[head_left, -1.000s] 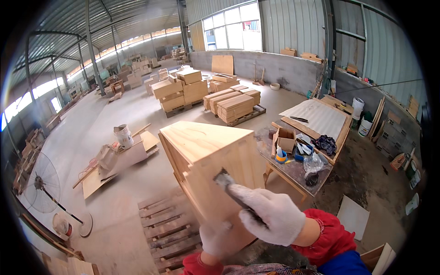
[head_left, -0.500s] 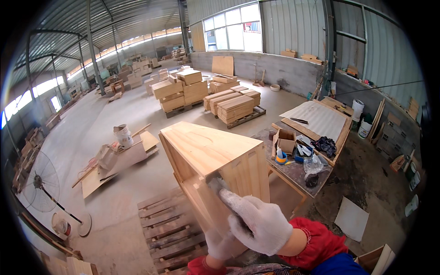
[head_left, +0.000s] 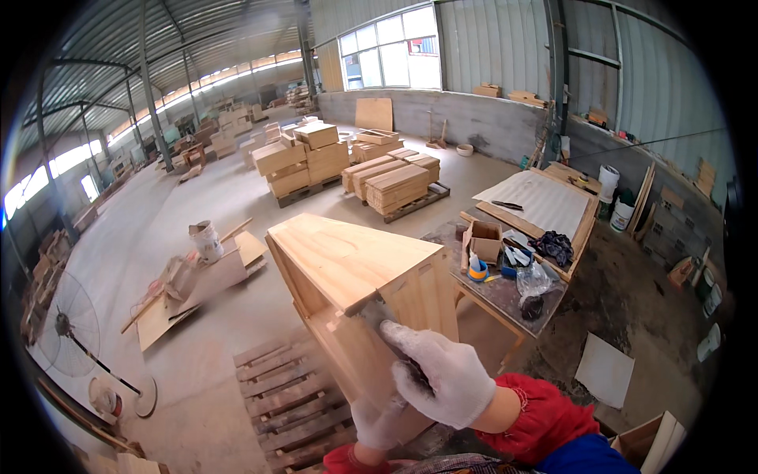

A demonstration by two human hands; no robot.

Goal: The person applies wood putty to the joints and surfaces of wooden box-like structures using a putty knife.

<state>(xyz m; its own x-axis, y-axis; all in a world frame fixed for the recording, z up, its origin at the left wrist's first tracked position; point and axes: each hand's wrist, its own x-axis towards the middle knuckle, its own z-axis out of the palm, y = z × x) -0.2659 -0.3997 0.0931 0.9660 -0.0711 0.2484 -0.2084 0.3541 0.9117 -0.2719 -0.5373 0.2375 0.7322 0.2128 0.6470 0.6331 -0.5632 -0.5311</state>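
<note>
A pale wooden box (head_left: pixel 355 257), open on its left side, stands tilted in front of me. My right hand (head_left: pixel 446 375), in a white glove, is closed round a putty knife (head_left: pixel 375 314), its index finger stretched along the tool. The grey blade touches the box's near upper corner, where joint marks show on the end face. Below, my left hand (head_left: pixel 379 425), also gloved, grips the lower near part of the box; its fingers are partly hidden and hazy.
A slatted pallet (head_left: pixel 296 395) lies below left. On the right, a worktable (head_left: pixel 505 308) bears a cardboard box (head_left: pixel 483 241), a glue bottle (head_left: pixel 475 265) and dark cloth (head_left: pixel 555 247). Stacked wooden parts (head_left: pixel 399 186) stand beyond; a fan (head_left: pixel 67 324) is at far left.
The view has shifted slightly, so the box and surroundings sit a little further left. My right hand still holds the knife at the box corner, its blade slightly shifted.
</note>
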